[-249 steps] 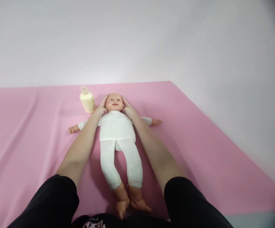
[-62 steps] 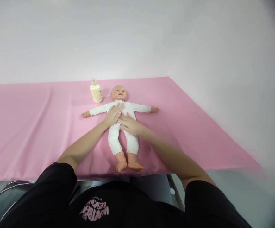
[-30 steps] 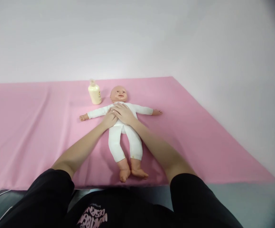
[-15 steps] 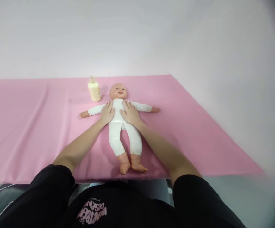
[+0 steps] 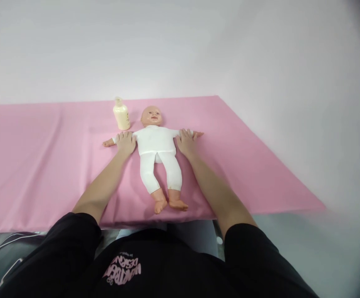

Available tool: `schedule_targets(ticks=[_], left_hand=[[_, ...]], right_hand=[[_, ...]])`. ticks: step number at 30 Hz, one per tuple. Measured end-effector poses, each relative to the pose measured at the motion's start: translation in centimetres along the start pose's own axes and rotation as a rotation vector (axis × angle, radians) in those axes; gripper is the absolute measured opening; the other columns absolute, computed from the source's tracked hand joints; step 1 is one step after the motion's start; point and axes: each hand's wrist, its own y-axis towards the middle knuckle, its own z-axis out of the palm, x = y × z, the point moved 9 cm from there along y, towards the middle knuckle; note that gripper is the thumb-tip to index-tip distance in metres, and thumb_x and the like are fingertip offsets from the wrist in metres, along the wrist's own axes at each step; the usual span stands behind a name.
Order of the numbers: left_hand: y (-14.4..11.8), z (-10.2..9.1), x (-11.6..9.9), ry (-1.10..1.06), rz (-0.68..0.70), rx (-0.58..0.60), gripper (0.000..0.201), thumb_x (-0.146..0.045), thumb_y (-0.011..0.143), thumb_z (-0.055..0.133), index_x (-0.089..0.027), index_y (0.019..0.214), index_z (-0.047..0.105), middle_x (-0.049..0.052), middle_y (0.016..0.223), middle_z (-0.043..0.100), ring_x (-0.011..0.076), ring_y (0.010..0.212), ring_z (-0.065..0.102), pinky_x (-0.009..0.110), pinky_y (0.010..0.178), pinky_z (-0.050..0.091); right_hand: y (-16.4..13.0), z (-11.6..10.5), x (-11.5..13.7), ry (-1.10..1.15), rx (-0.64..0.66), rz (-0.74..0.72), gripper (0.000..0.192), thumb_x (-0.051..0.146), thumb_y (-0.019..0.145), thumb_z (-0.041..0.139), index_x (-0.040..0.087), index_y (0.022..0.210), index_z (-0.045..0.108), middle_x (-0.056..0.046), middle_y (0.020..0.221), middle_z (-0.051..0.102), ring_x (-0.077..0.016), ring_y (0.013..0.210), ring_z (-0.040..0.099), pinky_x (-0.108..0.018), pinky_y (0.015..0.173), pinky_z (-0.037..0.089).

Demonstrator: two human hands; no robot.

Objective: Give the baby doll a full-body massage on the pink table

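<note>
A baby doll (image 5: 155, 140) with a white cloth body lies on its back, head away from me, arms stretched out to both sides. My left hand (image 5: 126, 142) rests palm down over the doll's arm on the left side, fingers extended. On the opposite side my right hand (image 5: 186, 142) lies over the other arm in the same way, open. Both doll hands stick out past my fingers. The parts of the sleeves under my palms are hidden.
A pale yellow pump bottle (image 5: 122, 116) stands just beyond my left hand, left of the doll's head. Pink cloth (image 5: 43, 165) covers the table, with a few creases at left. Behind it rises a plain white wall (image 5: 167, 49). A white cable (image 5: 12, 240) shows below the table at lower left.
My hands have slid outward from the doll's chest onto its two arms, uncovering the chest. The whole view has shifted slightly.
</note>
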Motion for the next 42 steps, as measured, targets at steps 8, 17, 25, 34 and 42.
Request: schedule_targets(ticks=[8,17,25,34,42], left_hand=[[-0.1,0.7,-0.7,0.031,0.003,0.041,0.063,-0.045,0.107,0.02,-0.013,0.15,0.053,0.015,0.152,0.056,0.0414,0.137,0.045,0.058,0.122,0.024],[-0.3,0.6,-0.7,-0.044,0.023,0.042,0.064,-0.047,0.106,0.019,-0.012,0.15,0.05,0.019,0.152,0.054,0.0433,0.141,0.041,0.062,0.123,0.02],[-0.3,0.7,-0.9,-0.042,0.024,0.055,0.064,-0.047,0.107,0.02,-0.011,0.151,0.05,0.019,0.153,0.053,0.0437,0.142,0.04,0.062,0.125,0.017],[-0.5,0.2,-0.9,-0.033,0.021,0.051,0.06,-0.048,0.106,0.027,-0.013,0.148,0.054,0.019,0.15,0.056,0.0415,0.141,0.043,0.058,0.124,0.021],[-0.3,0.2,-1.1,-0.026,0.039,0.052,0.059,-0.049,0.106,0.027,-0.014,0.145,0.055,0.019,0.147,0.058,0.0423,0.138,0.046,0.06,0.122,0.025]], right_hand=[[-1.0,0.9,9.6,0.067,0.225,-0.167,0.066,0.046,0.108,0.031,0.012,0.164,0.029,-0.02,0.172,0.027,-0.0358,0.16,0.025,-0.065,0.128,0.023],[-14.3,-0.7,18.9,0.08,0.463,-0.972,0.043,0.043,0.105,0.051,0.038,0.147,0.06,-0.001,0.164,0.047,-0.0328,0.158,0.034,-0.067,0.13,0.008],[-17.9,-0.9,20.5,0.062,0.632,-1.137,0.038,0.045,0.102,0.058,0.034,0.137,0.07,0.001,0.162,0.049,-0.0253,0.158,0.035,-0.047,0.136,0.008],[-1.7,1.6,17.2,0.078,0.304,-0.68,0.047,0.037,0.106,0.042,0.028,0.15,0.057,-0.002,0.165,0.045,-0.0245,0.159,0.032,-0.052,0.133,0.021],[0.5,1.8,11.5,0.128,0.189,-0.402,0.059,0.043,0.105,0.04,0.025,0.161,0.041,-0.004,0.174,0.028,-0.0303,0.162,0.023,-0.055,0.132,0.021]])
